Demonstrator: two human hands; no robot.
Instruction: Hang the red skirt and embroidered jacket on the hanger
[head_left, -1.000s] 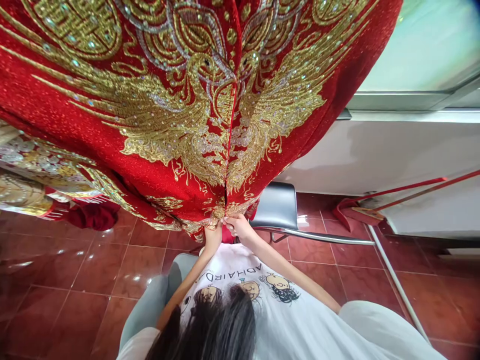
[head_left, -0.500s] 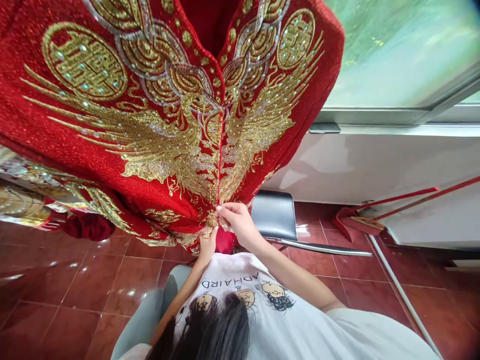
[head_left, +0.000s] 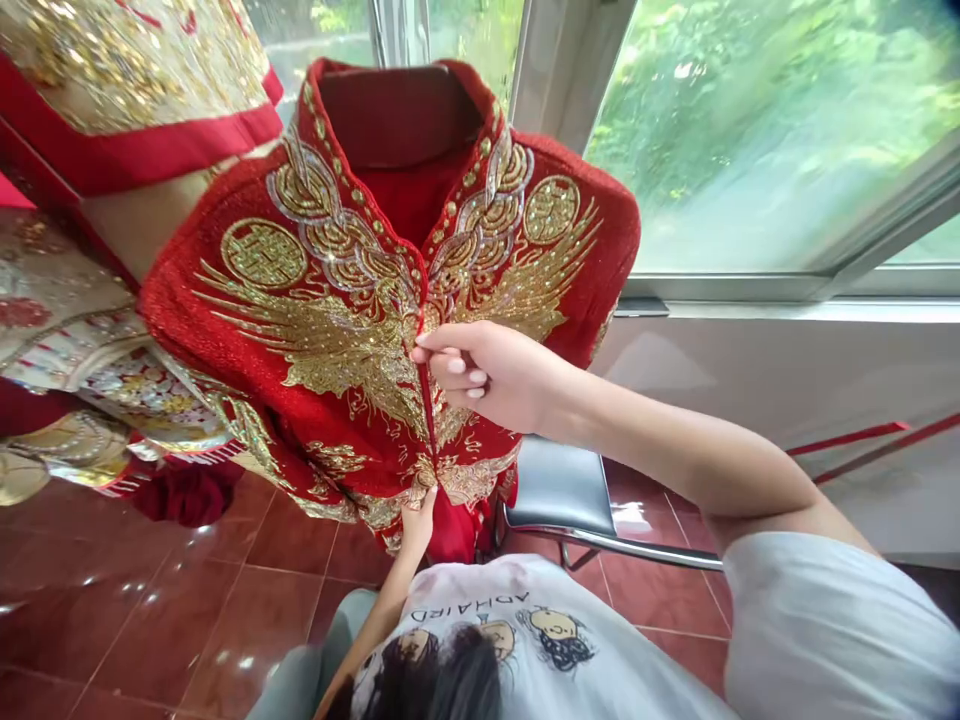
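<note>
A red jacket with gold embroidered birds and round emblems hangs upright in front of me on a dark hanger or form. Its collar stands open in a V. At the chest, my right hand is closed in a pinch on the centre front seam. Whatever small piece lies between thumb and forefinger is hidden. Lower down, my left hand grips the jacket's embroidered hem at the centre front, its thumb on top. Below the right hand, a narrow dark red line runs down between the front edges.
More embroidered garments hang close on the left. A black chair with a metal arm stands behind the jacket to the right. Windows and a ledge are beyond. Red poles lean by the wall, over red floor tiles.
My right hand has risen along the front seam from the hem to the chest. My left hand still holds the hem. The view has tilted up, showing the collar and windows.
</note>
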